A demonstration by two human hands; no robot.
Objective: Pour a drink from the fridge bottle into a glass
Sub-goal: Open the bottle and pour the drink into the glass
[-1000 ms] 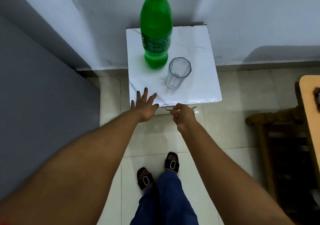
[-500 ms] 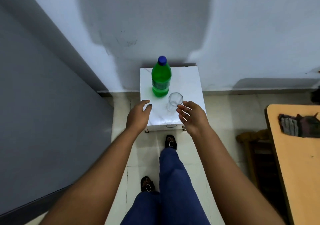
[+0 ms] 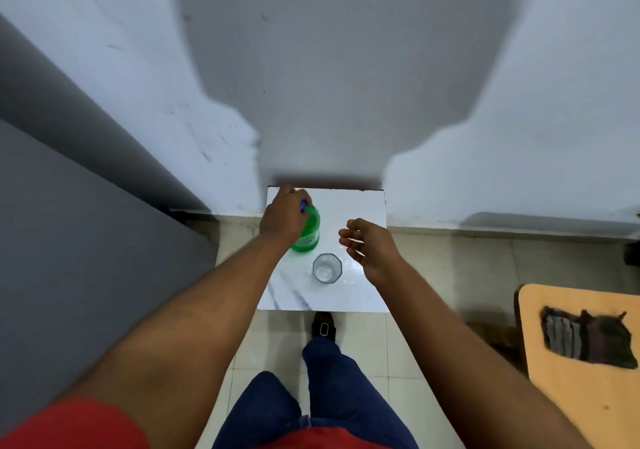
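Head view: bottle in your left hand, glass standing free

Head camera looks down on your stock, largest first: grey-white wall (image 3: 346,67) behind; tiled floor (image 3: 426,275) below; wooden table (image 3: 588,396) at the right edge, a dark striped cloth (image 3: 588,343) lying on it; small white marble-patterned table (image 3: 360,206) against the wall, your sandalled foot (image 3: 323,324) at its near edge.

On that small table: green bottle (image 3: 310,230), blue cap (image 3: 303,206) on, at the left rear. Your left hand (image 3: 284,216) is closed around its neck and shoulder, covering much of it. Clear faceted glass (image 3: 327,267), upright, looking empty, just beside the bottle on the near side, not touching it.

Your right hand (image 3: 370,244) hovers over the table's right part, near the glass, fingers (image 3: 349,237) loosely curled and parted, holding nothing
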